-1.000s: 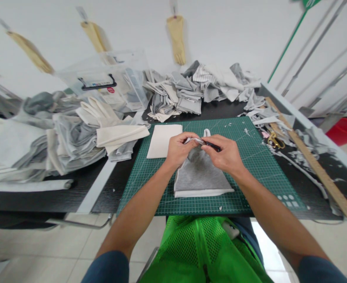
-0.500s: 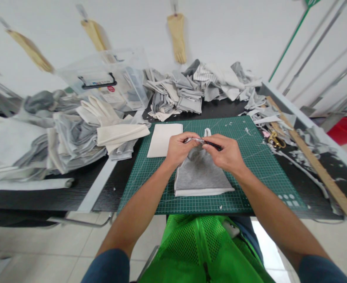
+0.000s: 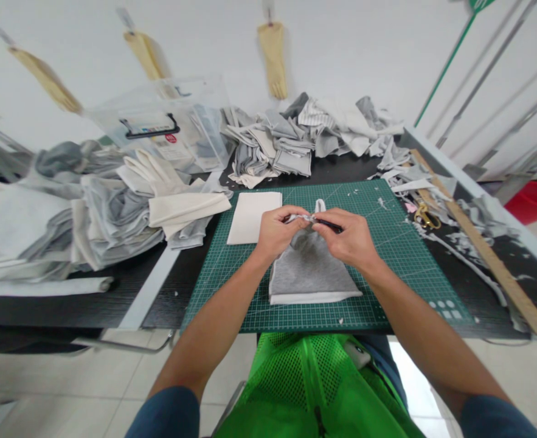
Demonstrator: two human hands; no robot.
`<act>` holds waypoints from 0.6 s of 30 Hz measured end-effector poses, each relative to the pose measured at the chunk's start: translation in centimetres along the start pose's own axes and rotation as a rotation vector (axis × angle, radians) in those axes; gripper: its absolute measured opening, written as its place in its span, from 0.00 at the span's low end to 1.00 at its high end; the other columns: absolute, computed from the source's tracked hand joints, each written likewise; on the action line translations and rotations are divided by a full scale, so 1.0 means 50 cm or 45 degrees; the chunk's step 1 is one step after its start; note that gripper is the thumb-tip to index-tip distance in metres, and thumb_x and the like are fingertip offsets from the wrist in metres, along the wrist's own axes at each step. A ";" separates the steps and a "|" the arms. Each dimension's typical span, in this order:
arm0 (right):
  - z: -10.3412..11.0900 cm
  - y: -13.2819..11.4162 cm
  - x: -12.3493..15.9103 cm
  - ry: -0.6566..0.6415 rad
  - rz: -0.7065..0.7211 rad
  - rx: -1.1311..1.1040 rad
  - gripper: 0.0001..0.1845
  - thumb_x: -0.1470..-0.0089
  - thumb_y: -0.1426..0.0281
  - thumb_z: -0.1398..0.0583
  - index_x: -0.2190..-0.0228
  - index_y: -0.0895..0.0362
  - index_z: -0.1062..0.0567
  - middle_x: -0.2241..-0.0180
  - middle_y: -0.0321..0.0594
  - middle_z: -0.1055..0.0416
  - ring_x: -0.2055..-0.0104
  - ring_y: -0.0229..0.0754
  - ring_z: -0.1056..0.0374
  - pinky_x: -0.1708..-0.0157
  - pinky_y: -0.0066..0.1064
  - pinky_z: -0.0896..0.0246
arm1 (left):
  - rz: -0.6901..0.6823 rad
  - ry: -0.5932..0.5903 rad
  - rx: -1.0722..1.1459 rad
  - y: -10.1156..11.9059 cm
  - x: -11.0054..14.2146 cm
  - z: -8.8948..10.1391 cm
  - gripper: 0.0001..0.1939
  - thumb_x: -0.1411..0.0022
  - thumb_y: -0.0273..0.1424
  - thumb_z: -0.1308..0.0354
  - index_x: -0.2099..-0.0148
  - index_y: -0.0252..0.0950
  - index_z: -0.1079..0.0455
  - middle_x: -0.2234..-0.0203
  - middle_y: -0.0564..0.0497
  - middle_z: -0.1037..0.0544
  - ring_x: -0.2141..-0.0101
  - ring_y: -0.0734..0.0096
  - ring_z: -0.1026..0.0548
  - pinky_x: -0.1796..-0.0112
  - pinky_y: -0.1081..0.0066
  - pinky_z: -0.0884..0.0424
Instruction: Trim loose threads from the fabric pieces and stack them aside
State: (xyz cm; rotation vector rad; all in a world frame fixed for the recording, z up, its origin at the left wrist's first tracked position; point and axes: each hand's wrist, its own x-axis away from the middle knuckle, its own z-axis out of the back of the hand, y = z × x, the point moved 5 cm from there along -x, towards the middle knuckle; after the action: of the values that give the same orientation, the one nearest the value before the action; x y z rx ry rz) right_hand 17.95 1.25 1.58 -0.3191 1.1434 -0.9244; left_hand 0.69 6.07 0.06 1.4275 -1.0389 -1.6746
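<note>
A folded piece of grey knit fabric (image 3: 314, 277) with a white lower edge lies on the green cutting mat (image 3: 400, 267), its upper part gathered up between my hands. My left hand (image 3: 281, 228) is closed, pinching the bunched cloth; a dark bit shows by its fingers. Closed around a slim black tool (image 3: 329, 225), my right hand (image 3: 348, 236) meets the left at the gathered fabric. The tool's working end is hidden by fingers and cloth, so its kind is unclear. Behind the hands a narrow fabric loop (image 3: 320, 205) sticks up.
A cream cloth rectangle (image 3: 253, 219) lies on the mat's left. Fabric piles (image 3: 108, 207) fill the table's left side, near a clear plastic box (image 3: 195, 143). More folded cloth (image 3: 293, 146) is stacked behind. Gold-handled scissors (image 3: 427, 218), scraps and a wooden strip (image 3: 491, 261) lie right.
The gathered fabric between my fingertips has shifted slightly, with more of it showing. Both hands stay in nearly the same place, and the view has moved a little.
</note>
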 end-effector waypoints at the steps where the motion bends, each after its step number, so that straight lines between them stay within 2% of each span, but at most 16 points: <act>1: 0.000 -0.001 0.000 -0.002 0.000 0.005 0.10 0.41 0.70 0.34 0.58 0.52 0.15 0.62 0.41 0.17 0.63 0.44 0.23 0.62 0.35 0.28 | -0.001 0.003 -0.007 0.001 0.000 0.000 0.14 0.47 0.42 0.26 0.65 0.37 0.17 0.69 0.47 0.15 0.67 0.66 0.20 0.61 0.66 0.24; 13: -0.002 -0.006 0.000 0.001 0.004 0.067 0.10 0.40 0.68 0.35 0.57 0.52 0.15 0.62 0.41 0.17 0.62 0.45 0.23 0.63 0.35 0.28 | -0.008 0.028 -0.100 0.000 0.005 -0.001 0.07 0.45 0.35 0.29 0.64 0.38 0.17 0.68 0.49 0.15 0.66 0.65 0.19 0.60 0.66 0.23; 18: -0.001 -0.004 0.000 0.016 0.013 0.060 0.09 0.39 0.68 0.35 0.58 0.52 0.15 0.62 0.41 0.17 0.61 0.45 0.23 0.62 0.35 0.28 | -0.005 0.042 -0.149 0.007 0.007 -0.001 0.06 0.45 0.34 0.30 0.64 0.38 0.17 0.69 0.50 0.15 0.68 0.67 0.20 0.63 0.68 0.25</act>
State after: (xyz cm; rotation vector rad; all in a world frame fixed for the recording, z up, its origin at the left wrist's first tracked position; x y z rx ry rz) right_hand 17.79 1.13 1.68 -0.2687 1.1322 -0.9441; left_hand 0.69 5.58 0.23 1.3775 -0.9050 -1.6808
